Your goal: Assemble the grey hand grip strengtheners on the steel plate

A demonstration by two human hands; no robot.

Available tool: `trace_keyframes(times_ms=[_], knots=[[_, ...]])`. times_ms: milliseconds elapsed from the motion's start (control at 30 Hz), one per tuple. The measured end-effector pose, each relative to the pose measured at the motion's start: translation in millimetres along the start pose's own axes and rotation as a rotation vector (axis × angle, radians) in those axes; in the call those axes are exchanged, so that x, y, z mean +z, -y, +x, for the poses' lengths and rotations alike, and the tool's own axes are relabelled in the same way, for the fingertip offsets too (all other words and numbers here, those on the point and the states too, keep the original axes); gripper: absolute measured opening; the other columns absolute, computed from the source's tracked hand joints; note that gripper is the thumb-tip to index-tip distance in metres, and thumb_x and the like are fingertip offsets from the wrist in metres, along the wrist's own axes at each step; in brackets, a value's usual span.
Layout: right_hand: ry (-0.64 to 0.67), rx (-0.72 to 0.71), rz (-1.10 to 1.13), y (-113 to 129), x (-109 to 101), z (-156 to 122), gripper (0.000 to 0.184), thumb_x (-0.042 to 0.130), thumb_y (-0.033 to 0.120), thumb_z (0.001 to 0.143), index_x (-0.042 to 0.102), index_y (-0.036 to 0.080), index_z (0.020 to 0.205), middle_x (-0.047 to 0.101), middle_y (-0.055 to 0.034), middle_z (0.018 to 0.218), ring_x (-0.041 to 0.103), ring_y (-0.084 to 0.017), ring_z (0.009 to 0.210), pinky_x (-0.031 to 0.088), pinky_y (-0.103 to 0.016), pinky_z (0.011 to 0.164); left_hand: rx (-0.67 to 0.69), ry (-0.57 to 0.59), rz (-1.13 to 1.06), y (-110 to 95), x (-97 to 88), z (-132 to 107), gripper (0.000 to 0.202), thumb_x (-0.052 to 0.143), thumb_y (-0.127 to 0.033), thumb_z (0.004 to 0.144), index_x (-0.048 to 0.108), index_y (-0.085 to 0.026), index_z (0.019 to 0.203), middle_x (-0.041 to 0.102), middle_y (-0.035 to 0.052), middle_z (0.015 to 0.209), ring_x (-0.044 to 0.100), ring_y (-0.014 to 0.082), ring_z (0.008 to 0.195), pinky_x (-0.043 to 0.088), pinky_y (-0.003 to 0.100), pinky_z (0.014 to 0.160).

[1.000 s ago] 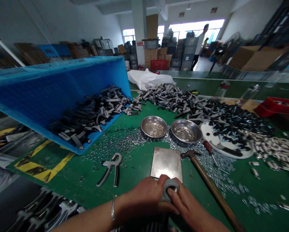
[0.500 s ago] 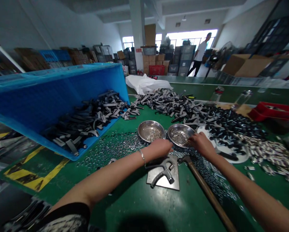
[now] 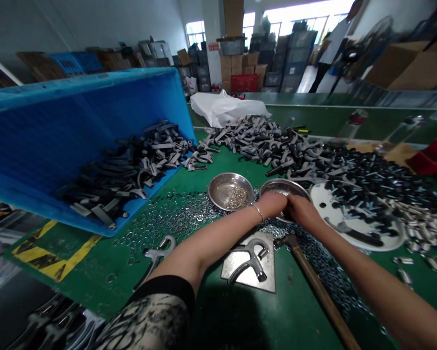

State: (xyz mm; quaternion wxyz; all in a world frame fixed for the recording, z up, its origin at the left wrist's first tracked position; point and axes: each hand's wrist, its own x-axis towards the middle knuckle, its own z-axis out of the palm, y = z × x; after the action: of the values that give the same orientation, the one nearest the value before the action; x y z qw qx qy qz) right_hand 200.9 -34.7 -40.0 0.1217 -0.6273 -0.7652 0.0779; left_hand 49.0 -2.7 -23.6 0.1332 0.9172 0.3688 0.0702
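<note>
"Where are the hands?"

"At the right-hand steel bowl (image 3: 277,183), which sits on the green bench top. The left hand (image 3: 274,204), with a silver bangle (image 3: 257,212) at its wrist, reaches across over the bowl's near part. The right hand (image 3: 304,212) comes in from the other side, so close that the two seem to meet."

"Are they gripping anything?"

"I can't tell. Both hands are curled, but the fingertips are hidden, so I can't say whether either pinches something."

"What's near the bowl?"

"Just to its left, a second steel bowl (image 3: 218,188) holding small metal pieces. Nearer the worker, a square metal plate (image 3: 235,261) with a grey clamp (image 3: 253,256) lying flat on it. A hammer (image 3: 315,279) lies right of the plate, and a white dish (image 3: 316,194) of black-headed screws beyond the right hand."

"And further out?"

"Loose metal rings (image 3: 178,214) scattered to the left, then a big blue crate (image 3: 94,107) tipped on its side, grey and black parts heaped inside. Across the room, a person (image 3: 333,46) in a pale top."
</note>
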Motion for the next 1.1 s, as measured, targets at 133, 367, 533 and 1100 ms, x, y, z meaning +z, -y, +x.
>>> trace_keyframes(times_ms=[133,367,533,1100], knots=[[-0.121,0.043,0.158,2,-14,-9,0.026,0.054,0.025,0.088,0.064,0.015,0.11,0.073,-0.0133,0.103,0.067,-0.027,0.094,0.051,-0.038,0.082,-0.023,-0.148,-0.165,0,-15.3,-19,0.026,0.044,-0.01,0.097,0.062,-0.009,0.116,0.068,0.0172,0.115,0.064,0.0243,0.105,0.049,0.037,0.093],[-0.054,0.211,0.8,30,-37,-95,0.026,0.066,0.046,0.083,0.065,0.021,0.092,0.074,-0.0049,0.083,0.07,-0.022,0.074,0.055,-0.034,0.071,-0.119,-0.27,-0.518,-6,-16.6,-144,0.017,0.055,-0.028,0.097,0.065,-0.014,0.1,0.07,0.0022,0.085,0.066,0.0147,0.077,0.049,0.024,0.072],[0.077,0.231,0.868,73,-11,-134,0.031,0.064,0.051,0.084,0.065,0.02,0.084,0.072,-0.0032,0.076,0.066,-0.018,0.063,0.052,-0.029,0.062,-0.29,-0.333,-0.587,-19,10.5,-204,0.011,0.067,-0.026,0.088,0.067,-0.017,0.081,0.067,0.0031,0.089,0.061,0.0183,0.089,0.045,0.029,0.082],[0.047,-0.096,0.311,90,15,-138,0.021,0.047,0.035,0.096,0.062,0.022,0.09,0.066,-0.011,0.095,0.06,-0.029,0.093,0.046,-0.038,0.081,-0.225,-0.265,-0.107,-35,23.5,-209,0.015,0.057,-0.028,0.096,0.061,-0.016,0.089,0.062,0.0067,0.098,0.055,0.0227,0.099,0.041,0.037,0.092]])
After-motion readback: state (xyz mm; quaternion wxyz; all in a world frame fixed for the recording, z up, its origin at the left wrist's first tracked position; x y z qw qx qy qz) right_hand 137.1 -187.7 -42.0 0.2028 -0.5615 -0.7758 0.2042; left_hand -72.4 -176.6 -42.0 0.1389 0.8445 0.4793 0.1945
